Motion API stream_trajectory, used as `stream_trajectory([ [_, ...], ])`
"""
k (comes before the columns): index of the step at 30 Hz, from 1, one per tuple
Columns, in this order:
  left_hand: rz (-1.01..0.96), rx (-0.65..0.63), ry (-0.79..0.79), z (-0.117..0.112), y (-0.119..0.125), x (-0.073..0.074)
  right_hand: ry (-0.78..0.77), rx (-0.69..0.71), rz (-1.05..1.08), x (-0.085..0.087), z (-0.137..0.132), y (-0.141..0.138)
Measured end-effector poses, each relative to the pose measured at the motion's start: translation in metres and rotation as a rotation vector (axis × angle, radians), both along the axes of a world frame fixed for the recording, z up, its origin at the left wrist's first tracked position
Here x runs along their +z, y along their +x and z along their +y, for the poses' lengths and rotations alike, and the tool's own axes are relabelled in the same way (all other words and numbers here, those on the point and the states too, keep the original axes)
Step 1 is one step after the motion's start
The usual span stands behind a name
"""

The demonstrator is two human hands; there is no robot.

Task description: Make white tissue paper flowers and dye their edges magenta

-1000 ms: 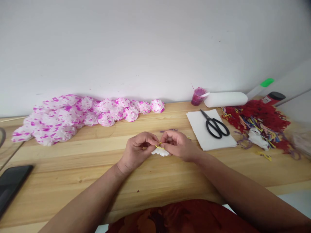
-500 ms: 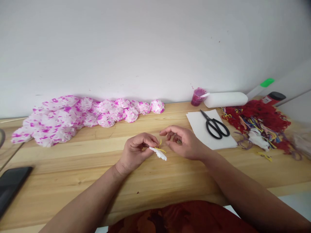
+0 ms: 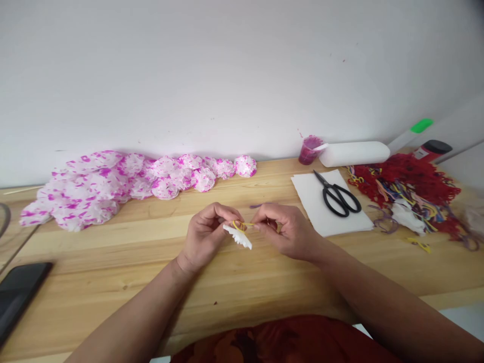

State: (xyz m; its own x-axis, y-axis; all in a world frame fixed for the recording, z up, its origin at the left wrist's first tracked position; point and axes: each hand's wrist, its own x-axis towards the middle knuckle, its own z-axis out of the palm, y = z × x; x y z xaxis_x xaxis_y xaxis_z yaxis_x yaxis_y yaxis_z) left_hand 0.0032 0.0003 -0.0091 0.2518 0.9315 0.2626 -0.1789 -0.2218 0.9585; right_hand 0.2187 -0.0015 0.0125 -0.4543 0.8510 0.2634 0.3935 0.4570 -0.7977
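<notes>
Between the thumb and fingers of my left hand (image 3: 206,232) is a small piece of folded white tissue paper (image 3: 239,237) with a ruffled edge. A thin yellow string (image 3: 242,225) loops at the top of the paper, close to my left fingertips. My right hand (image 3: 287,229) pinches the string's free end, which runs taut between the two hands. Both hands hover over the wooden table. Part of the paper is hidden behind my left fingers.
White-and-pink paper flowers (image 3: 88,189) lie heaped along the wall. To the right, black scissors (image 3: 336,194) rest on white paper sheets (image 3: 315,206). Beyond are a pink-stained cup (image 3: 308,153), a white roll (image 3: 355,154) and tangled colourful strings (image 3: 408,181). A phone (image 3: 22,287) lies at left.
My right hand has closed on the yellow string's end, which was loose before, and the string is now stretched toward it. My left hand with the tissue paper has shifted slightly left.
</notes>
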Motion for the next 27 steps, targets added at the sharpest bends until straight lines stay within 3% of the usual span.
stream_trajectory([
  [10, -0.135, -0.067, -0.124, 0.002, -0.002, -0.004, 0.233, 0.135, -0.068, 0.002, -0.007, -0.006],
  [15, -0.169, -0.002, -0.227, 0.0, 0.002, -0.008, 0.298, 0.192, -0.167, 0.001, -0.009, -0.011],
  [20, -0.107, 0.021, -0.289, 0.003, 0.004, -0.001, 0.295, 0.231, -0.145, -0.007, -0.01, -0.014],
  [23, 0.0, 0.043, -0.337, 0.008, 0.002, 0.004, 0.093, 0.094, -0.012, -0.014, -0.006, -0.012],
  [27, 0.037, 0.018, -0.355, 0.009, 0.001, 0.003, -0.416, -0.108, 0.221, -0.017, 0.008, -0.007],
])
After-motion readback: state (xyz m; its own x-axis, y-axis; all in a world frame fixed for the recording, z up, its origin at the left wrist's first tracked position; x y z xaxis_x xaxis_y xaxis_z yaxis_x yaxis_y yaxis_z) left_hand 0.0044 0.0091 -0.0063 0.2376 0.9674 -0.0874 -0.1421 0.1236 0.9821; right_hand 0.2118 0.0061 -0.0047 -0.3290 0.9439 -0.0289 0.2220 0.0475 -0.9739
